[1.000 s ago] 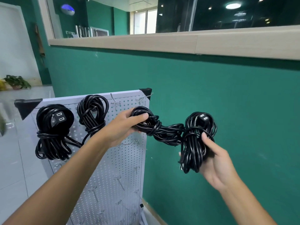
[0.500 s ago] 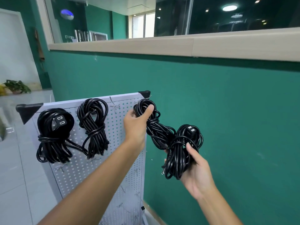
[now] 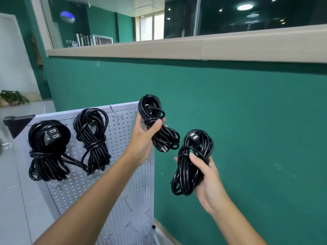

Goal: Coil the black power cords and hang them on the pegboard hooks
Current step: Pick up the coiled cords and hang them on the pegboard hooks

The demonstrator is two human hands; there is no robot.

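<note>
A white pegboard (image 3: 122, 183) leans against the green wall. Two coiled black cords hang on its top hooks: one with a socket end (image 3: 47, 149) at far left, another (image 3: 92, 138) beside it. My left hand (image 3: 144, 137) grips a third coiled cord (image 3: 155, 121) upright at the board's top right corner, its upper loop above the board edge. My right hand (image 3: 206, 175) holds a fourth coiled cord (image 3: 192, 161) lower and to the right, in front of the wall. The two held coils are apart. A bare hook (image 3: 115, 114) sticks out left of my left hand.
Several bare hooks (image 3: 127, 202) dot the lower pegboard. The green wall (image 3: 247, 129) stands close behind, under a wooden ledge (image 3: 177, 48). White tiled floor (image 3: 12, 200) lies to the left, with a potted plant (image 3: 13, 98) far off.
The two coils, earlier joined, have come apart. My left hand has raised its coil upright toward the board's top right corner. My right hand has dropped its coil lower.
</note>
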